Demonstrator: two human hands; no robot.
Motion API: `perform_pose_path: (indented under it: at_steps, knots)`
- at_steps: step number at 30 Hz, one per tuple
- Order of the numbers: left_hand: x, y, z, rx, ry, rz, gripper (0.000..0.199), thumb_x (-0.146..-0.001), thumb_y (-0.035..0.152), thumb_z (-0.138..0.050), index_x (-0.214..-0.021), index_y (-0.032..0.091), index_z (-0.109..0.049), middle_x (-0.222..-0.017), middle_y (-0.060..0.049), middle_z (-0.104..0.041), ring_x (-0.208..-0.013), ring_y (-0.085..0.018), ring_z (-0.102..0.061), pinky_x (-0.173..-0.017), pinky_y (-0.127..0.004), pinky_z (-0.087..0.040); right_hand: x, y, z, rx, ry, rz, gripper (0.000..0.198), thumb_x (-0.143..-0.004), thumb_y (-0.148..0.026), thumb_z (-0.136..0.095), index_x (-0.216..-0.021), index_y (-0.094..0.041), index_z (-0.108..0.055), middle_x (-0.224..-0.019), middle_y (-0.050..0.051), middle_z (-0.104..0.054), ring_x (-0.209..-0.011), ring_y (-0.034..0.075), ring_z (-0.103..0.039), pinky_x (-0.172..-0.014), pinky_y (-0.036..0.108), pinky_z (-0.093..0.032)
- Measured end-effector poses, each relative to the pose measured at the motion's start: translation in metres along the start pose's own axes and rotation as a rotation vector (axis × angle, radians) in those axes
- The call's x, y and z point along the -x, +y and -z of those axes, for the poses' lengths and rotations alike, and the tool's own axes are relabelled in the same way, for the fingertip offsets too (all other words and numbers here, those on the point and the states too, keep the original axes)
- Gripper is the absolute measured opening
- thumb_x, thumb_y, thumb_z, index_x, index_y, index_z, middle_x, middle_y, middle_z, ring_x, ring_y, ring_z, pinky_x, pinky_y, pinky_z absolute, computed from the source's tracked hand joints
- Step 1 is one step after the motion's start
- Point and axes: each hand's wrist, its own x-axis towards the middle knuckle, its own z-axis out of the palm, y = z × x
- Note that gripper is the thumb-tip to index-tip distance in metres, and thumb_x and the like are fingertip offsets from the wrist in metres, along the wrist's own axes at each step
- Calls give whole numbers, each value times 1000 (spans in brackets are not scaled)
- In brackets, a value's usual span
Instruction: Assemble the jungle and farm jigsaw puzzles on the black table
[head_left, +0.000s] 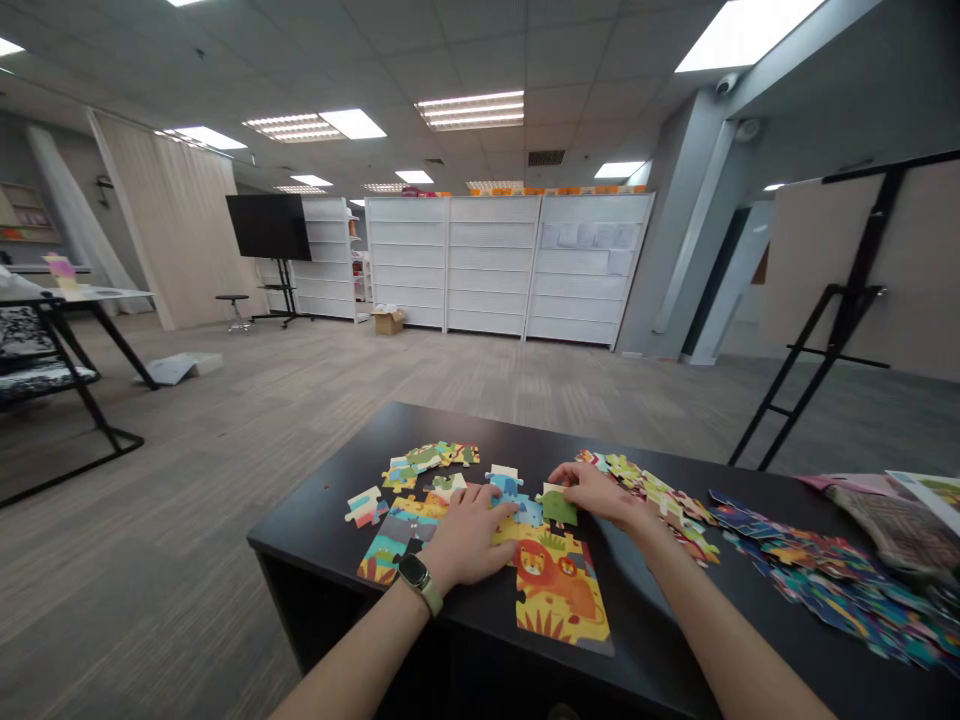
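Observation:
A partly joined jigsaw puzzle lies on the black table, its lion section (562,590) toward the near edge. My left hand (469,535), with a watch (421,578) on its wrist, rests flat over the middle of the puzzle. Its fingers are spread, and they cover some pieces. Farther right, my right hand (592,492) pinches a green puzzle piece (559,506) at the puzzle's upper right. That piece lies right beside blue pieces (529,511); whether they are locked together I cannot tell. A light-blue piece (504,480) sticks up beyond my left fingertips.
Loose pieces (424,458) form an arc at the back left, with one piece (367,507) near the left side. More pieces (660,495) spread beyond my right forearm. A dark-blue heap of pieces (840,570) and a patterned cloth bag (892,525) occupy the right end.

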Motion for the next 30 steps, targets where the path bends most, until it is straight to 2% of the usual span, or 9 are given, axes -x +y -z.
perform_pose_path:
  at_steps: [6, 12, 18, 24, 30]
  knots:
    - [0, 0, -1, 2, -1, 8, 52, -88, 49, -57, -137, 34, -55, -136, -7, -52, -123, -32, -46, -107, -49, -35, 0, 2, 1, 54, -38, 21, 26, -59, -17, -69, -85, -16, -72, -68, -1, -64, -64, 14, -55, -55, 23, -38]
    - [-1, 0, -1, -4, -12, 10, 52, -89, 50, -56, -138, 34, -54, -137, -7, -51, -123, -32, -46, -107, -50, -34, 3, -1, 1, 24, -51, 35, 26, -61, -15, -68, -87, -16, -69, -75, 1, -68, -69, 15, -59, -59, 23, -42]
    - [0, 0, 0, -9, -7, 7, 52, -88, 50, -57, -137, 34, -54, -137, -7, -51, -123, -32, -46, -107, -50, -35, 5, -9, 3, -77, 6, -33, 43, -71, -13, -57, -113, -19, -65, -69, -3, -61, -62, 12, -57, -56, 21, -43]
    - [0, -1, -1, -9, -2, 3, 51, -89, 50, -56, -138, 34, -54, -137, -6, -51, -123, -32, -46, -107, -49, -35, 6, -6, 3, -74, -28, -162, 17, -67, -18, -65, -84, -18, -63, -54, -4, -57, -49, 11, -53, -46, 21, -41]
    - [0, -1, -2, -5, 8, 1, 51, -89, 49, -56, -138, 34, -54, -136, -6, -51, -123, -32, -46, -106, -49, -36, 9, 0, 8, -26, -72, -230, 19, -61, -17, -72, -76, -19, -59, -52, -4, -58, -47, 12, -54, -44, 21, -42]
